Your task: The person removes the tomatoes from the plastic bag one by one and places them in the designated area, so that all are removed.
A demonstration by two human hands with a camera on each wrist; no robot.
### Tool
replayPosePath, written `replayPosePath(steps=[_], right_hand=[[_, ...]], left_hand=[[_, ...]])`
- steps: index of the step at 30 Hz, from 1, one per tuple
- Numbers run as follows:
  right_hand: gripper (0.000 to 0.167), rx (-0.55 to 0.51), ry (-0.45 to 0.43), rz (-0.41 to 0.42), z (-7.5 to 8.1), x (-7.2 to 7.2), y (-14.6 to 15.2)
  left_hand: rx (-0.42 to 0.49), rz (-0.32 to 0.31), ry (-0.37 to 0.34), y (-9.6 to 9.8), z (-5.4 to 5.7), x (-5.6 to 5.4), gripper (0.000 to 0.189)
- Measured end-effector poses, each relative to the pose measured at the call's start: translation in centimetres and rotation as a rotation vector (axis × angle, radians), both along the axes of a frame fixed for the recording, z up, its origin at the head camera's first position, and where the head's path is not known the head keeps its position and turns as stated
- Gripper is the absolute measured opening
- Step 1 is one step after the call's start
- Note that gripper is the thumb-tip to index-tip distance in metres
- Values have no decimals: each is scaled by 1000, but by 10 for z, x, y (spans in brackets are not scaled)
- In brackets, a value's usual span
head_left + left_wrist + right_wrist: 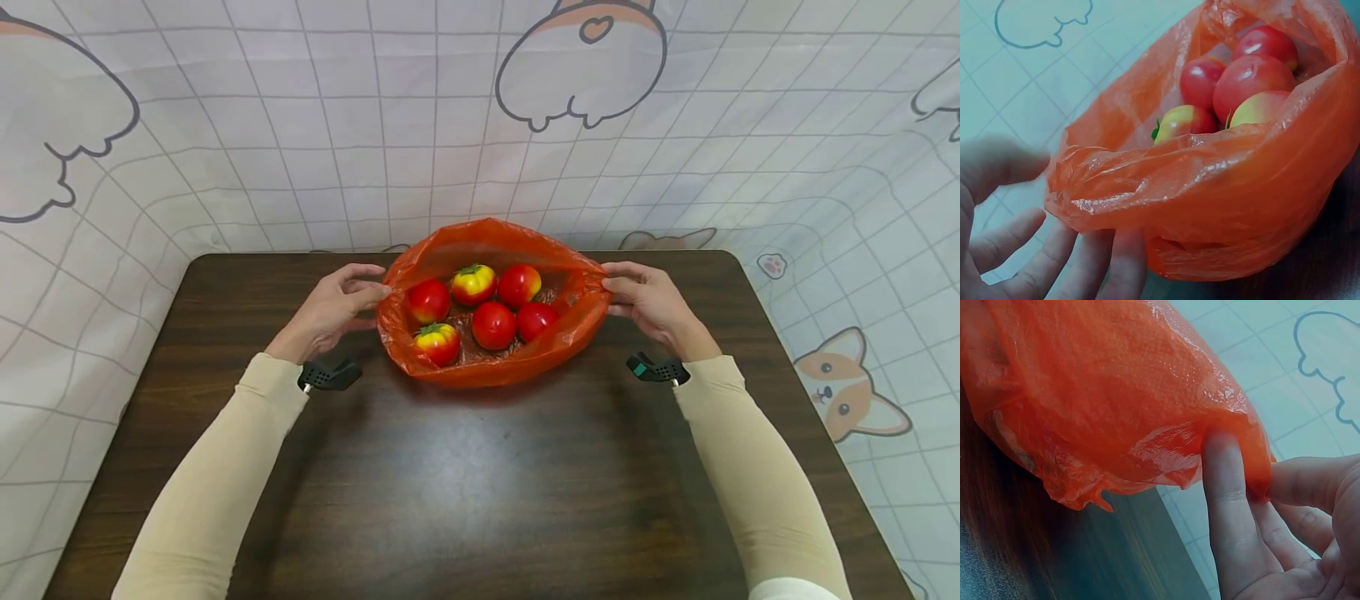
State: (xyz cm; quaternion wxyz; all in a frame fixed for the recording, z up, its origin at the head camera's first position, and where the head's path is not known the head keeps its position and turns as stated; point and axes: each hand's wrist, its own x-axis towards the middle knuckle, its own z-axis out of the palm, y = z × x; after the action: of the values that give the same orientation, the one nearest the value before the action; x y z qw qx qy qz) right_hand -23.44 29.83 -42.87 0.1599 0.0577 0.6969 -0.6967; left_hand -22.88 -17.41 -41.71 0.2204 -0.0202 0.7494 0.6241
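Note:
An orange plastic bag (pixel 487 375) stands with its mouth spread wide near the table's far edge. Several red tomatoes (pixel 493 326) lie inside, some with yellow patches and green tops. At the bag's left end is my left hand (pixel 330 308); its extended fingers (pixel 1125 262) touch the rim from the outside, thumb apart from them. My right hand (pixel 652 302) pinches the opposite end of the rim between thumb and fingers, as the right wrist view shows on the orange film (pixel 1116 412). The bag's underside is hidden in the head view.
The dark wooden table (pixel 465 500) extends from the bag towards the body. Behind it and at both sides hangs a white gridded cloth (pixel 420 125) with cartoon animals. Black wrist devices (pixel 328 376) sit at both cuffs.

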Motion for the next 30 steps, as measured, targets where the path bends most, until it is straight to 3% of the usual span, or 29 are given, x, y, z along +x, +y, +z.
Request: replayPosePath(steps=[9,16,30], right_hand=[[40,-89,-11,9,-1,2,1],[38,-29,-19,-3,-2,5,0],[40,-84,-33,59,0,13,-8]], left_hand=[[-34,-17,6,-3,0,2,51],[-35,-35,19,-10,0,5,49],[-50,-37,18,-30,1,17,49]])
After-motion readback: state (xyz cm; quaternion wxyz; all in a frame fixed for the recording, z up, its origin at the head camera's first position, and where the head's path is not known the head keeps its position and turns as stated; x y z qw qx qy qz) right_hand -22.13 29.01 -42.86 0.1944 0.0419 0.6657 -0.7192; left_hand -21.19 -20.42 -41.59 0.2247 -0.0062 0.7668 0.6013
